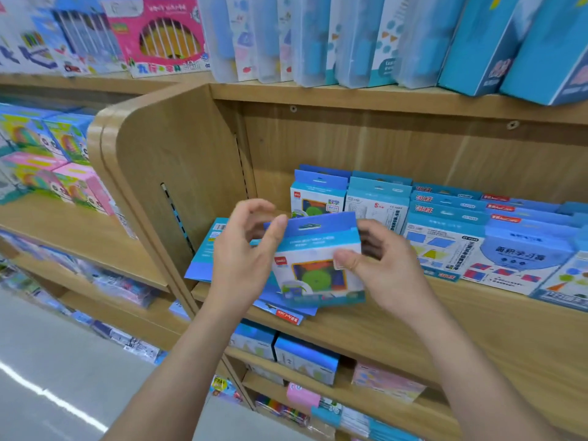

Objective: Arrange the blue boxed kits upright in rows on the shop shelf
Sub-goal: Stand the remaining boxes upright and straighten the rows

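Observation:
A blue boxed kit (pixel 318 246) with a green disc pictured on its white front is upright between my hands, above the wooden shelf (pixel 381 332). My left hand (pixel 245 253) pinches its top left corner. My right hand (pixel 381 265) grips its right side, thumb on the front. Under it lie flat blue kits (pixel 203 256), one at the shelf's left end and others (pixel 283 310) at the front edge. Behind stand upright kits (pixel 318 195) in rows, continuing to the right (pixel 445 237).
A rounded wooden side panel (pixel 178 173) closes the shelf on the left. The shelf above carries tall blue and clear boxes (pixel 477 43). Lower shelves hold more boxes (pixel 305 358). Pink and green boxes (pixel 63 179) fill the neighbouring unit at left. Grey floor lies at lower left.

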